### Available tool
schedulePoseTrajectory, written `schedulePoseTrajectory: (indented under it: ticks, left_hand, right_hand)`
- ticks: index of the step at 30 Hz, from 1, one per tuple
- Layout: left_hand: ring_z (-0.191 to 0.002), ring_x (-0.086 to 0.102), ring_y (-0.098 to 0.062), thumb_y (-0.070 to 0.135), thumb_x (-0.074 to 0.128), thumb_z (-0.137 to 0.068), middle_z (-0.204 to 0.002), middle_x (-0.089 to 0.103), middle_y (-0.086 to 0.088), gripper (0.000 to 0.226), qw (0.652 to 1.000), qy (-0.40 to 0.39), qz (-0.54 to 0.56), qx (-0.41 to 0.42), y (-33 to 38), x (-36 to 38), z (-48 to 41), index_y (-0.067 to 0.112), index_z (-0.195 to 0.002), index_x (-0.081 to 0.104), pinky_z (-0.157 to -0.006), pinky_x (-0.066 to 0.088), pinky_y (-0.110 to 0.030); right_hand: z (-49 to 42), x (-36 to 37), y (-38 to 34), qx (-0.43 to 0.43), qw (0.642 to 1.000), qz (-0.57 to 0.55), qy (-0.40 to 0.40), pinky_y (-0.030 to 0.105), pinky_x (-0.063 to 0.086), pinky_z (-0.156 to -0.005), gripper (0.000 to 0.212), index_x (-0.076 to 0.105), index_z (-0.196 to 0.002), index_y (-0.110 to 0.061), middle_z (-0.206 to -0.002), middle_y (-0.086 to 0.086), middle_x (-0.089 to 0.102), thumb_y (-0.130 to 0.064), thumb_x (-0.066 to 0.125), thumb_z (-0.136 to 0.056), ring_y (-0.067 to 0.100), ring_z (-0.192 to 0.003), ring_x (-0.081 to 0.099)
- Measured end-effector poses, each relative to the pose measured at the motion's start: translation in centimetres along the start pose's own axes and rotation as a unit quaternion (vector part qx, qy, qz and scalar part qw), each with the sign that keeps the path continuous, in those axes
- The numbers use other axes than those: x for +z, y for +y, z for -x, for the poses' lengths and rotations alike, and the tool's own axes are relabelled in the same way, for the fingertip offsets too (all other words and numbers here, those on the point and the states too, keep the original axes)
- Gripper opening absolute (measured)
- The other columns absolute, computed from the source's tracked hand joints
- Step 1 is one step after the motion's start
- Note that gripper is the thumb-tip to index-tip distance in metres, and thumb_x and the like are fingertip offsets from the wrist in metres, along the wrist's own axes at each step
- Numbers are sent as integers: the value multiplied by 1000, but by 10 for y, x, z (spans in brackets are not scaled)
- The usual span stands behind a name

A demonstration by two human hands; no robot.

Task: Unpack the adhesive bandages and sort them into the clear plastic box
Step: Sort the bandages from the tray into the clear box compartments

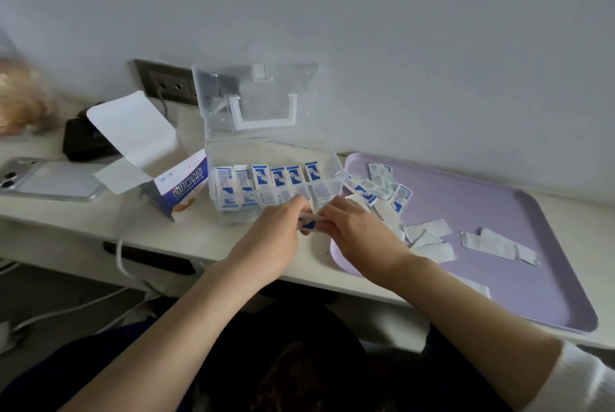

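Note:
The clear plastic box (233,153) stands on the desk with its lid raised against the wall. Several blue and white wrapped bandages (259,177) stand in rows inside it. Just in front of the box, my left hand (276,228) and my right hand (349,228) meet, and both pinch a small stack of wrapped bandages (310,219) between them. More wrapped bandages (376,185) lie loose on the far left part of the purple tray (499,212). The opened bandage carton (176,185) sits left of the box, flaps up.
Torn white paper strips (492,243) lie on the tray's middle. A phone (46,178) lies face down at the left, with a dark object (83,142) behind it. A wall socket (166,82) holds a plugged cable. White cables hang below the desk edge.

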State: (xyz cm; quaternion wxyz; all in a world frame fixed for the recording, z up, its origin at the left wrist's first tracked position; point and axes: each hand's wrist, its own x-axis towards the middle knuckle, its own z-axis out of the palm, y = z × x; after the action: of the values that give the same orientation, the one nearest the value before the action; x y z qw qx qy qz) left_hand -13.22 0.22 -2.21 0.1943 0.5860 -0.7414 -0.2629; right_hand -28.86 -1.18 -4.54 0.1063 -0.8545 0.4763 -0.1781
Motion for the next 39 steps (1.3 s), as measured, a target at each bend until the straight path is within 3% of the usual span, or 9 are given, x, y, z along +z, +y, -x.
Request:
schedulePoseTrajectory:
  ticks: [5, 10, 15, 19, 24, 28, 31, 35, 39]
  left_hand:
    - [-73, 59, -19, -3, 45, -91, -74, 54, 2, 19, 999, 52, -5, 1, -6, -17, 1, 14, -96, 54, -72, 51, -39]
    - [-69, 65, -11, 7, 57, -90, -80, 66, -1, 15, 991, 121, 55, -12, -16, -39, 3, 20, -89, 63, -71, 55, -37]
    - [-73, 67, -16, 11, 60, -89, -79, 68, 0, 9, 984, 152, 94, 5, -28, -55, 6, 20, -88, 59, -70, 55, -42]
    - [-70, 59, -14, 13, 59, -90, -74, 56, 8, 7, 981, 185, 53, 21, -38, -65, 11, 14, -96, 57, -66, 48, -31]
    - [-106, 51, -21, 19, 55, -92, -115, 52, 0, 26, 983, 162, -75, -36, -64, -71, 11, 18, -117, 51, -90, 41, -36]
    - [-115, 45, -21, 28, 53, -93, -119, 49, 0, 23, 985, 93, -131, -63, -77, -71, 10, 22, -115, 57, -94, 38, -33]
    - [-117, 43, -20, 31, 54, -93, -118, 51, 2, 21, 983, 97, -144, -59, -78, -71, 8, 23, -112, 58, -95, 33, -31]
    - [-118, 42, -20, 36, 52, -93, -116, 52, 1, 22, 982, 102, -145, -63, -76, -70, 5, 22, -108, 59, -95, 30, -31]
    - [-116, 42, -20, 37, 51, -94, -116, 52, -1, 21, 983, 107, -132, -69, -75, -70, 2, 21, -106, 59, -94, 32, -32]
  right_hand:
    - [-13, -3, -21, -27, 993, 23, 112, 36, 50, -46, 19, 69, -86, -9, -67, 7, 65, -22, 54, -84, 27, -62, 60]
    - [-26, -7, -36, 6, 993, -84, 85, 32, 42, -56, 30, 71, -86, -11, -70, 5, 64, -30, 48, -86, 13, -60, 44]
    - [-43, -11, -47, 8, 984, -119, 133, 28, 45, -61, 32, 74, -90, -19, -70, 2, 65, -39, 50, -83, 11, -65, 50]
    - [-57, -13, -58, 8, 991, -90, 95, 26, 40, -64, 25, 73, -82, -9, -69, 7, 66, -27, 56, -86, 14, -72, 46]
    - [-92, -20, -48, 136, 983, -102, 64, 19, 31, -52, 22, 66, -76, 2, -71, 23, 57, -15, 57, -86, 5, -56, 31]
    - [-122, -11, -38, 261, 938, -225, -21, 22, 55, -65, 13, 75, -80, -15, -72, 9, 70, -14, 62, -84, 11, -56, 61]
    - [-135, 0, -41, 308, 910, -265, -77, 11, 51, -48, 16, 71, -96, -3, -67, 5, 64, -10, 64, -84, 9, -52, 59]
    - [-148, 12, -43, 330, 909, -235, -96, 14, 53, -50, 17, 70, -95, 0, -67, 6, 64, -12, 67, -84, 11, -53, 60]
    - [-157, 22, -43, 311, 935, -138, -102, 30, 58, -75, 18, 73, -89, -1, -80, 13, 72, -14, 66, -81, 18, -63, 66]
